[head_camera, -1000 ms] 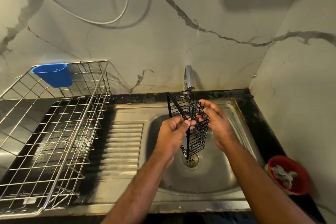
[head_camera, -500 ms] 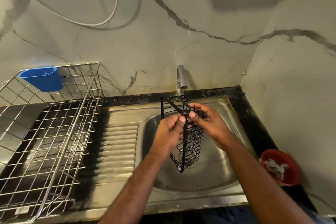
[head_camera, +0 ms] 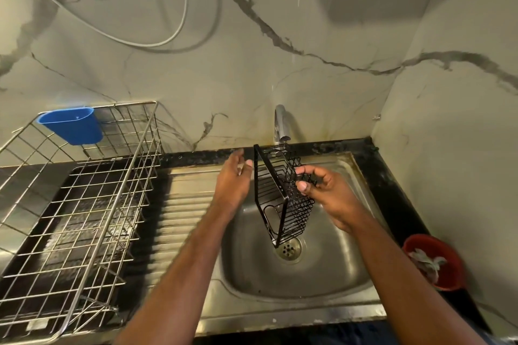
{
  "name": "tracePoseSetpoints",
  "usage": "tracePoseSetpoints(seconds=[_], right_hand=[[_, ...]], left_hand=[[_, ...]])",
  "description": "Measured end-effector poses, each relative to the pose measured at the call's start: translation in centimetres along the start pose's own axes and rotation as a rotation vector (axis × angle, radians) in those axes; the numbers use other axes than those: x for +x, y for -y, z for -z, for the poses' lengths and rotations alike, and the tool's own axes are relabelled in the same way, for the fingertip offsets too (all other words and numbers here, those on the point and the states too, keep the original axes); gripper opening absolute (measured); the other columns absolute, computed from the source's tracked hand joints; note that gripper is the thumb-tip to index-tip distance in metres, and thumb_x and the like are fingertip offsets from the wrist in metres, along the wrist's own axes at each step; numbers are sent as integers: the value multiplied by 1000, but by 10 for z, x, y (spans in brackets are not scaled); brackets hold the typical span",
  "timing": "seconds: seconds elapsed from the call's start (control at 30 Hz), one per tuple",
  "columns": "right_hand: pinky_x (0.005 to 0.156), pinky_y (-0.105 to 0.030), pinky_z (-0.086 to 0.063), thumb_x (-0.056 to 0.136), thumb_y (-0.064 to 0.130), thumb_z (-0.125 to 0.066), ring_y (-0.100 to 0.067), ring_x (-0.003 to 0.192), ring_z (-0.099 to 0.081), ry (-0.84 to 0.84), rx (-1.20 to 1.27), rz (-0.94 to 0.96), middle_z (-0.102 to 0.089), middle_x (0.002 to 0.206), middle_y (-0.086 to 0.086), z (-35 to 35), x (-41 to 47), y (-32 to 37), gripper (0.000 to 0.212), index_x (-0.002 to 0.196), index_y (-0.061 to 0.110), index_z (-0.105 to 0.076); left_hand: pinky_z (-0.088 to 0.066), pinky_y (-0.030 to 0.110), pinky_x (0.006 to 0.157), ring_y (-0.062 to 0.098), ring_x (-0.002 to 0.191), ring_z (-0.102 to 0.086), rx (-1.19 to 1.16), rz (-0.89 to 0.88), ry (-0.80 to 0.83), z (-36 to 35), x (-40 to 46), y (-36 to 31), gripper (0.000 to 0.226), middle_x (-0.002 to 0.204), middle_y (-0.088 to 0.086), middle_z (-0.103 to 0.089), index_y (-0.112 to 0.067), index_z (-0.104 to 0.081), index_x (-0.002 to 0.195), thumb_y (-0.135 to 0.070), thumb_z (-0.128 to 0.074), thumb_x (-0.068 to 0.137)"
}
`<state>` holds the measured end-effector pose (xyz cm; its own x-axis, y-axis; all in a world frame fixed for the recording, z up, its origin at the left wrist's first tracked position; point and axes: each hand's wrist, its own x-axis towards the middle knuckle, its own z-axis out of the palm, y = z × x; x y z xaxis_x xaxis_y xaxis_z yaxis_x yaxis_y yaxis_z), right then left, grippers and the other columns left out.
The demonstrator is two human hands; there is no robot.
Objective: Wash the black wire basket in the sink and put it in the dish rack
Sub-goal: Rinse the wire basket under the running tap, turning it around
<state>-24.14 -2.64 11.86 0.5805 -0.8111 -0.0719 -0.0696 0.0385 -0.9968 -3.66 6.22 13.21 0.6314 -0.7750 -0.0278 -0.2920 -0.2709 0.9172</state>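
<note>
- Right now your right hand (head_camera: pixel 328 196) pinches the black wire basket (head_camera: pixel 283 193), thumb and fingers closed on its mesh side.
- Basket hangs tilted over the sink (head_camera: pixel 322 274), top under the tap (head_camera: pixel 281 123), low corner just above the drain (head_camera: pixel 288 249).
- Your left hand (head_camera: pixel 232 179) is open, fingers spread, just beside the basket's frame; contact looks unlikely but blur makes it hard to say.
- Dish rack (head_camera: pixel 84 204) sits left of the sink, blue cup (head_camera: pixel 71 126) hooked on its rim.
- Red bowl (head_camera: pixel 437 260) on the counter, far right.
</note>
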Motion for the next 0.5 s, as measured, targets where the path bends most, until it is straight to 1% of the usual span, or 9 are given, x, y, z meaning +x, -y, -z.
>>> tracePoseSetpoints(seconds=[0.07, 0.13, 0.17, 0.23, 0.3, 0.37, 0.4, 0.47, 0.5], right_hand=[[98, -38, -52, 83, 11, -77, -21, 111, -67, 19, 4, 17, -74, 116, 1, 1, 1, -2, 33, 114, 23, -72], [94, -36, -54, 85, 11, -75, -25, 110, -67, 21, 25, 23, -74, 114, -1, 1, 1, -2, 32, 113, 25, -71], [93, -35, -54, 85, 13, -74, -27, 110, -66, 19, 27, 29, -74, 114, -2, 1, 1, -2, 32, 114, 24, -71], [95, -38, -54, 84, 18, -74, -32, 113, -65, 24, 19, 43, -73, 116, -4, 3, 3, -5, 34, 118, 20, -70], [100, -44, -53, 85, 17, -73, -29, 115, -65, 42, -11, 70, -72, 118, -4, 7, 5, -8, 34, 119, 19, -69], [101, -47, -52, 87, 22, -74, -22, 115, -66, 28, -51, 84, -72, 120, 1, 10, 2, -9, 34, 121, 25, -69], [100, -45, -53, 88, 26, -73, -17, 115, -67, 1, -81, 96, -72, 121, 5, 11, 1, -9, 35, 123, 29, -68], [93, -33, -56, 91, 35, -68, -8, 115, -65, -59, -153, 90, -68, 125, 13, 12, 6, -4, 39, 130, 34, -64], [89, -28, -55, 93, 41, -65, -8, 118, -63, -89, -190, 66, -65, 130, 13, 11, 12, -4, 42, 134, 36, -60]], left_hand=[[-41, 51, 115, 22, 136, -48, 18, -3, 98, -4, 15, 1, 56, 153, 5, -46, -26, -36, 154, -21, -56, 102], [-46, 51, 111, 23, 127, -56, 62, -33, 140, -9, 25, 4, 44, 141, 5, -59, -23, -49, 145, -20, -59, 101], [-50, 48, 105, 23, 119, -62, 84, -54, 133, -11, 29, 4, 33, 129, 5, -66, -19, -57, 135, -23, -57, 102], [-54, 33, 90, 21, 103, -68, 168, -87, 83, -13, 34, 7, 23, 110, 5, -72, -13, -65, 119, -26, -52, 105], [-51, 23, 77, 18, 91, -70, 319, -129, 37, -12, 37, 11, 23, 99, 3, -73, -10, -67, 106, -23, -48, 107], [-48, 19, 69, 15, 83, -69, 433, -172, 23, -11, 36, 15, 23, 92, 3, -72, -10, -66, 102, -20, -47, 106], [-46, 19, 67, 15, 81, -68, 453, -176, 4, -12, 35, 17, 23, 90, 3, -72, -9, -66, 102, -20, -46, 106], [-45, 21, 64, 16, 77, -68, 463, -160, -63, -16, 36, 19, 26, 87, 3, -71, -9, -66, 102, -23, -45, 107], [-44, 21, 63, 15, 76, -67, 466, -143, -99, -18, 37, 21, 28, 86, 3, -70, -8, -66, 102, -25, -44, 107]])
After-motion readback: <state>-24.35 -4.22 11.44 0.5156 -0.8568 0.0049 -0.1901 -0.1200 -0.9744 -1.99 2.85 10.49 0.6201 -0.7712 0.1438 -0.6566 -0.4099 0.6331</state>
